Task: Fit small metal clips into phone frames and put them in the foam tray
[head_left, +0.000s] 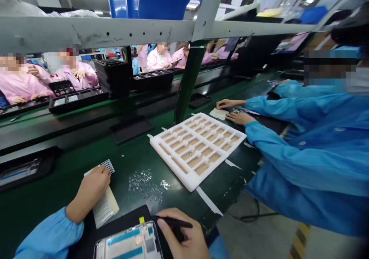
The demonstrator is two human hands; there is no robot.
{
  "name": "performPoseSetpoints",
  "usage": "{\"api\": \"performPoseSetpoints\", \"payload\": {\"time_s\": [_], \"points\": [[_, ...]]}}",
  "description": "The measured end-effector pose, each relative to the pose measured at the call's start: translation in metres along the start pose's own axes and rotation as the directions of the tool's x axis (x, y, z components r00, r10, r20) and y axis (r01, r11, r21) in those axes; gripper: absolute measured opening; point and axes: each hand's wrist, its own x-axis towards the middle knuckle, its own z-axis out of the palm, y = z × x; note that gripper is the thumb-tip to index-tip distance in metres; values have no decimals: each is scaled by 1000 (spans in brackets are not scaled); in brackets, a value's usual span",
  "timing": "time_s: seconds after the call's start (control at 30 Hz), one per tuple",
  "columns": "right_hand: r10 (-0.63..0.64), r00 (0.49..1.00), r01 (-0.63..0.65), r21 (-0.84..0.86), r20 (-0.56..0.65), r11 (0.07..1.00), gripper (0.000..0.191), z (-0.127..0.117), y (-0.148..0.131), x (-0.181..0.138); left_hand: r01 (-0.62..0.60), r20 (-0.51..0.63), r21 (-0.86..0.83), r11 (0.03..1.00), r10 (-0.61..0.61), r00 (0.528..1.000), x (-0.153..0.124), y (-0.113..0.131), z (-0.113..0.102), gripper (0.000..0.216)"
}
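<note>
White foam compartment tray point(170, 164)

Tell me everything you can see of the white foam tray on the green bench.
The white foam tray is a rectangular block with a wide border and rows of small compartments with tan floors; one holds a small glinting item. It lies flat on the dark green bench, set at an angle, beside loose clear pieces. A co-worker's hand is near its far corner; the wearer's left hand and right hand are apart from it.
</note>
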Motion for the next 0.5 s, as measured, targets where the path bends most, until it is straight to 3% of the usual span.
{"api": "performPoseSetpoints", "payload": {"time_s": [0.17,0.33,0.43,0.5], "points": [[-22,1000,23,39,-5,999,12,0,-3,-1,-54,-32,105,993,57,998,1,-1,6,18],[-66,997,67,44,-30,997,23,-17,-21,3,-134,-187,47,990,141,972,-31,8,-19,23],[-109,989,113,-29,102,993,26,-24,-35,3,-265,-297,-40,963,241,924,-71,36,-44,33],[-147,965,171,-100,216,980,27,-20,-42,0,-401,-358,-172,900,322,876,-97,62,-56,27]]}}
